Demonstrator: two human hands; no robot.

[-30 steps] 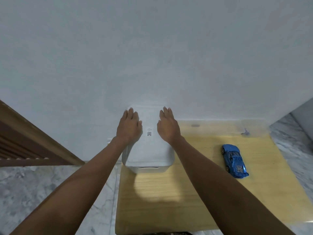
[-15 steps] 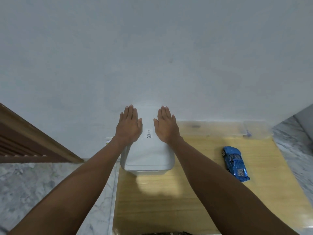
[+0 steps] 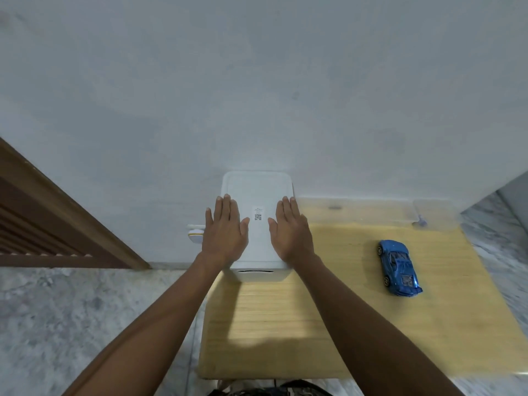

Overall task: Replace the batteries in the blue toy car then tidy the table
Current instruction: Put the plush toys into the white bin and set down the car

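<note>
Left hand lies flat, fingers straight, on the lid of the white box; right hand does the same beside it; the blue toy car sits well apart to the right on the wooden surface.

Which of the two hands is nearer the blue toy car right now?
The right hand: it lies flat on the white lidded box's right side, toward the blue toy car. The left hand lies on the box's left side, farther off.

White wall; marble floor
</note>
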